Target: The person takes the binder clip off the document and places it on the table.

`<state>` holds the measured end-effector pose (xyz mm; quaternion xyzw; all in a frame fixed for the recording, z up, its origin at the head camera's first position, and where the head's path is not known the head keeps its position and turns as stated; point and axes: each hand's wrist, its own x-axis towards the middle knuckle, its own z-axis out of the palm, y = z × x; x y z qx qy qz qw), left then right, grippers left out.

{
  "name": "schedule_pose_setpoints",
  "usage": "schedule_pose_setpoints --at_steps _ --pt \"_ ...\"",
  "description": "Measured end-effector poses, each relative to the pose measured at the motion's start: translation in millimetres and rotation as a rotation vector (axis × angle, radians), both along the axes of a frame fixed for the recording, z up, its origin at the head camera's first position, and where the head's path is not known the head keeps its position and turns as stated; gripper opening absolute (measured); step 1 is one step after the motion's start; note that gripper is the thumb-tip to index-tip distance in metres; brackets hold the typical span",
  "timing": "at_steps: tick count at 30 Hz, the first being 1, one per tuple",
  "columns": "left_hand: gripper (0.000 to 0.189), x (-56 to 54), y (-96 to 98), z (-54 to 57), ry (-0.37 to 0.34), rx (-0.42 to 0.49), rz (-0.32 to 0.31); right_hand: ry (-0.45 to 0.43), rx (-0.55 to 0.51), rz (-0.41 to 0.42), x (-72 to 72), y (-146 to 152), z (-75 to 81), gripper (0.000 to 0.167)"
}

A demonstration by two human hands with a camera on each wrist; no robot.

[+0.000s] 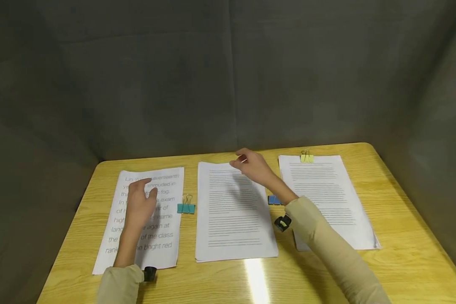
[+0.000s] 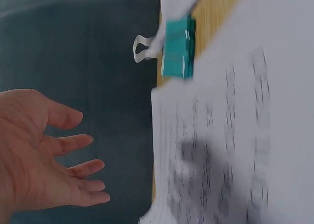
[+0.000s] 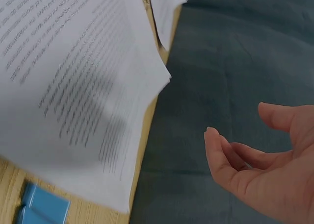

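Observation:
My left hand (image 1: 141, 204) hovers over the large-print stack of paper (image 1: 163, 242) on the left, fingers loosely bent and nothing in them. In the left wrist view its fingers (image 2: 73, 144) are spread apart. A teal binder clip (image 1: 186, 208) lies between this stack and the middle one. Over the top right corner of the middle paper stack (image 1: 232, 211) is my right hand (image 1: 255, 168), its thumb and fingers apart with no object between them. Partly behind the right forearm, a blue binder clip (image 1: 275, 200) lies between the middle and right stacks.
A third paper stack (image 1: 319, 190) lies on the right, with a yellow binder clip (image 1: 307, 158) at its top edge. All of it sits on a wooden table (image 1: 395, 228). A dark grey curtain (image 1: 228, 84) rises behind the back edge and along the sides.

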<state>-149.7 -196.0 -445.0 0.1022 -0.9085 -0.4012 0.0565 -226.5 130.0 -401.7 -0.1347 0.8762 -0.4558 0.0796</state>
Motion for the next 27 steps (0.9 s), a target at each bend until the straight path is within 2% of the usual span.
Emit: schedule_pose_setpoints --at_steps 3,10,18,27 --pt "0.048 -1.3 16.2 4.5 0.018 0.011 -0.051 -0.034 -0.053 -0.013 0.8 14.9 3.2 0.052" --pt "0.047 -6.3 49.7 15.7 0.041 0.054 -0.161 -0.058 -0.101 -0.059 -0.4 48.4 4.1 0.053" --pt "0.045 -12.2 85.1 13.7 0.078 0.090 -0.258 -0.094 -0.140 -0.130 -1.6 81.5 -1.4 0.052" --pt "0.042 -16.0 132.9 11.0 0.103 0.055 -0.334 -0.099 -0.122 -0.213 1.5 113.2 -2.2 0.057"
